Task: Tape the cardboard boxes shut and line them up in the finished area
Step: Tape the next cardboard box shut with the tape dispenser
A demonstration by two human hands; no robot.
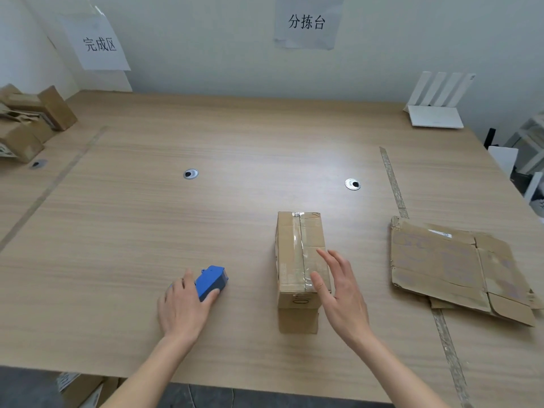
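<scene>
Brown cardboard box (300, 260), clear-taped top seam

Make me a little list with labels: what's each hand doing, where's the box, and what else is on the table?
left hand: grips the blue tape dispenser, resting on the table
right hand: open, fingers spread at the box's near right top edge
box: upright, clear tape along its top seam
flattened cardboard: lies right of the box
finished boxes: piled at the far left
white router: far right corner
</scene>
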